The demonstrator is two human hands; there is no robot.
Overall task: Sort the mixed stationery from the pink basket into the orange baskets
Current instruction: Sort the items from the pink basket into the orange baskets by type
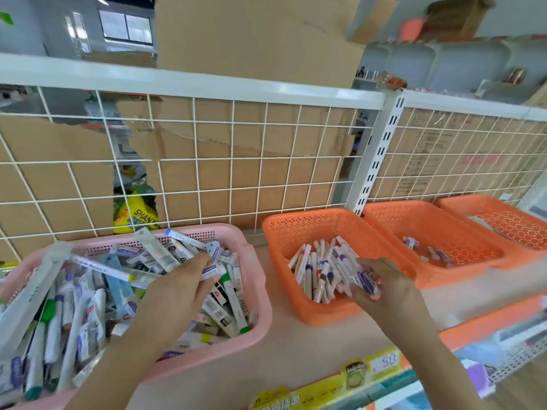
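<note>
Head view, sole entry. I log the pink basket (260, 306) at the left of the shelf board (296, 344), heaped to the rim with mixed stationery (88, 291): markers, long packaged sticks, small packets. My left hand (177, 285) is down in that heap toward its far right corner, fingers curled on a small white-and-blue packet (211, 269). My right hand (384, 288) is over the near orange basket (296, 220), fingers clenched round small white-and-purple pieces (367, 281), too blurred to name surely. That basket holds markers (319, 267) only; the middle orange basket (414, 205) holds a few small packets (438, 254) of like colour. I judge the right-hand load belongs there, so I would carry it past the shared rim before letting go, low enough that nothing bounces out. The left should lift one kind cleanly, without dragging neighbours over the edge. The far orange basket (473, 199) holds something flat, partly cut off. Behind: white wire grid (207, 173), slotted upright (381, 149), cardboard sheets (281, 143), a yellow bag (136, 214). The front edge carries price labels (384, 362).
</note>
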